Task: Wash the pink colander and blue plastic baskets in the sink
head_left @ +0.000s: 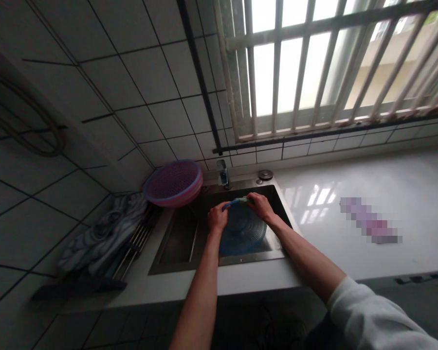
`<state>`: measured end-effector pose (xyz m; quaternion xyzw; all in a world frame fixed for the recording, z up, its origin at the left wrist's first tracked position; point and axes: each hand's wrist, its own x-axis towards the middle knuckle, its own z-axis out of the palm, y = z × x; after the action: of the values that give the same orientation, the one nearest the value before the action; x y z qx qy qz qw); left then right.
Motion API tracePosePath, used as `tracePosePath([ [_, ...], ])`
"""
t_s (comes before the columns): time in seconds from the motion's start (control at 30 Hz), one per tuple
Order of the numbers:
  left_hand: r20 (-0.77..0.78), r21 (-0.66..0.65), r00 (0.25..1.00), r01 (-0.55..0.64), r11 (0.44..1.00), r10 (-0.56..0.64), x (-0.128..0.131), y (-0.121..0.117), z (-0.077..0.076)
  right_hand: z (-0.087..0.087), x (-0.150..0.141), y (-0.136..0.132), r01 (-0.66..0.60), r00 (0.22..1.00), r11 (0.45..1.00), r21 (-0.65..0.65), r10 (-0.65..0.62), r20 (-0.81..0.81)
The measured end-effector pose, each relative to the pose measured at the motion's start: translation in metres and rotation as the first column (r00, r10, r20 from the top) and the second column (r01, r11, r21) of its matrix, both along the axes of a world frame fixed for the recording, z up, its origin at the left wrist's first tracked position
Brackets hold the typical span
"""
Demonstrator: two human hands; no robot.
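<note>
A round blue plastic colander (243, 231) rests tilted in the steel sink (175, 238), its far rim raised. My left hand (218, 217) is closed around the left part of that rim. On the right part, my right hand (261, 205) is closed with its fingers on a small pale green cloth (243, 200) pressed against the rim. The cloth is partly hidden by the fingers, and its exact kind is hard to make out. Just behind the hands stands the faucet (223, 174); whether water runs cannot be seen.
Stacked pink and purple baskets (173, 183) stand at the sink's back left. A striped cloth (102, 233) lies over a metal rack (138, 243) at left. The white counter (321, 233) extends right, with a blurred patch on it. A barred window (314, 63) is above.
</note>
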<state>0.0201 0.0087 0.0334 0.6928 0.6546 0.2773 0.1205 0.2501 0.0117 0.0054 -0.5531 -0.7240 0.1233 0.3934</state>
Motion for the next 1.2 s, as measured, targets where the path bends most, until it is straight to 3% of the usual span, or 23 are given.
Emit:
tracePosePath([
  [0.13, 0.125, 0.043, 0.981, -0.156, 0.987, 0.149, -0.007, 0.005, 0.002, -0.009, 0.021, 0.004, 0.123, 0.983, 0.987, -0.107, -0.137, -0.124],
  [0.27, 0.111, -0.022, 0.967, -0.228, 0.973, 0.229, -0.014, 0.005, 0.0, -0.011, 0.025, 0.002, 0.161, 0.977, 0.97, -0.18, -0.183, -0.11],
  [0.43, -0.029, -0.128, 0.996, -0.085, 0.988, 0.082, -0.014, 0.002, -0.006, -0.002, 0.016, -0.004, 0.178, 0.983, 0.966, -0.19, -0.165, 0.081],
  [0.57, 0.016, -0.109, 0.994, 0.106, 0.988, -0.105, -0.002, 0.0, -0.007, 0.007, -0.002, -0.009, 0.059, 0.979, 0.991, -0.118, -0.034, 0.203],
  [0.63, 0.011, -0.111, 0.992, 0.122, 0.986, -0.122, 0.003, 0.0, -0.007, 0.009, -0.01, -0.011, 0.01, 0.975, 0.994, -0.106, 0.014, 0.223],
  [0.8, 0.032, -0.117, 0.996, -0.077, 0.99, 0.081, -0.005, 0.004, -0.005, 0.005, 0.002, -0.008, 0.09, 0.979, 0.987, -0.13, -0.064, 0.192],
  [0.87, 0.094, -0.099, 0.977, -0.182, 0.978, 0.191, -0.014, 0.008, -0.005, -0.001, 0.016, -0.004, 0.175, 0.972, 0.96, -0.22, -0.132, 0.195],
  [0.97, 0.193, -0.067, 0.925, -0.321, 0.945, 0.327, -0.026, 0.011, -0.004, -0.01, 0.029, 0.0, 0.205, 0.97, 0.914, -0.35, -0.144, 0.193],
  [1.07, 0.217, -0.056, 0.91, -0.349, 0.935, 0.352, -0.028, 0.011, -0.004, -0.014, 0.031, 0.001, 0.203, 0.97, 0.916, -0.345, -0.139, 0.201],
  [1.2, 0.173, -0.086, 0.942, -0.276, 0.957, 0.287, -0.023, 0.011, -0.005, -0.008, 0.024, -0.002, 0.239, 0.957, 0.939, -0.247, -0.185, 0.224],
])
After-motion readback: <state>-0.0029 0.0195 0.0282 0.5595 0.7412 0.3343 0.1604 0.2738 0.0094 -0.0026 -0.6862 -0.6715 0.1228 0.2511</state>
